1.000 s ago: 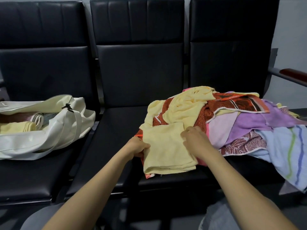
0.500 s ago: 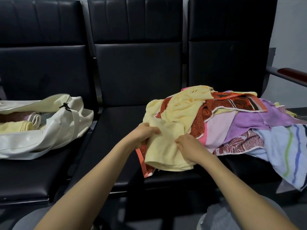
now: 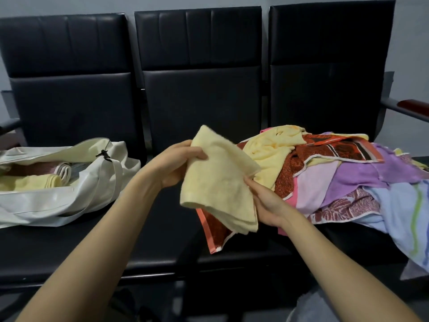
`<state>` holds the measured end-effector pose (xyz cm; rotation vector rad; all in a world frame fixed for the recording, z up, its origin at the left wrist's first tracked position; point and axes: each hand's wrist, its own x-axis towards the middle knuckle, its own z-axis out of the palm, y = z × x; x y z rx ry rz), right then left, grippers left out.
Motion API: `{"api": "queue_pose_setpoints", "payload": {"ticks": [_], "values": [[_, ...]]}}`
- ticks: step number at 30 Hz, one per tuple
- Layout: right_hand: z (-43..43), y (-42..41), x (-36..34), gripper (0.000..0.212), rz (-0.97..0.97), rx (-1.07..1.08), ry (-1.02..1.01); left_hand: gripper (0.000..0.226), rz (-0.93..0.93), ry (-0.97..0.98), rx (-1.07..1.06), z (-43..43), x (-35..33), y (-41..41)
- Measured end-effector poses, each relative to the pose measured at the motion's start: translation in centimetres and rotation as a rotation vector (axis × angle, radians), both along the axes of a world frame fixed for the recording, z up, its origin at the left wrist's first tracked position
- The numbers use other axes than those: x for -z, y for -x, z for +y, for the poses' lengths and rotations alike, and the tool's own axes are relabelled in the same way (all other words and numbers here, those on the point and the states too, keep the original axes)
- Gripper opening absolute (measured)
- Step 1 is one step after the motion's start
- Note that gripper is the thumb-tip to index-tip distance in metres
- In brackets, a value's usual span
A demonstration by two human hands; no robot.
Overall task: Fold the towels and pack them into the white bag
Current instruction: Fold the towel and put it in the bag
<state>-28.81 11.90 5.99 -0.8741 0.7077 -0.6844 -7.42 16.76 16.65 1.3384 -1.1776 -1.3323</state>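
Observation:
A folded pale yellow towel (image 3: 218, 182) is lifted off the seat in the middle of the view. My left hand (image 3: 178, 163) grips its upper left edge, thumb on top. My right hand (image 3: 264, 201) holds its lower right side from beneath, fingers behind the cloth. The white bag (image 3: 92, 182) lies open on the left seat with rolled yellow and pink towels (image 3: 44, 177) inside. A heap of unfolded towels (image 3: 336, 173) in yellow, red, purple and blue covers the right seat.
Three joined black padded chairs (image 3: 199, 108) form the work surface. An orange-edged red towel (image 3: 216, 231) hangs over the middle seat's front edge. A wooden armrest (image 3: 413, 108) sticks out at the far right.
The yellow towel went from lying flat on the heap to being folded and raised clear of it. Both hands moved up and left with it, toward the bag.

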Motion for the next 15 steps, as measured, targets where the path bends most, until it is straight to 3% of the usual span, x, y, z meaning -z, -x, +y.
{"api": "queue_pose_setpoints", "payload": {"ticks": [3, 6, 8, 12, 15], "values": [[0.0, 0.2, -0.4, 0.039, 0.121, -0.010, 0.120, 0.037, -0.021, -0.077, -0.080, 0.4, 2.5, -2.6], [0.0, 0.4, 0.0, 0.062, 0.293, 0.084, 0.240, 0.025, -0.166, -0.147, -0.143, 1.0, 5.3, -4.0], [0.2, 0.3, -0.1, 0.059, 0.354, 0.077, 0.370, 0.031, -0.243, -0.162, -0.169, 1.4, 7.0, -4.2], [0.2, 0.2, -0.3, 0.039, 0.482, 0.083, 0.625, 0.039, -0.103, -0.109, -0.148, 1.9, 8.8, -4.5], [0.1, 0.5, -0.7, 0.046, 0.517, 0.084, 0.679, 0.036, -0.084, -0.035, 0.002, 2.2, 8.9, -4.9]]}}
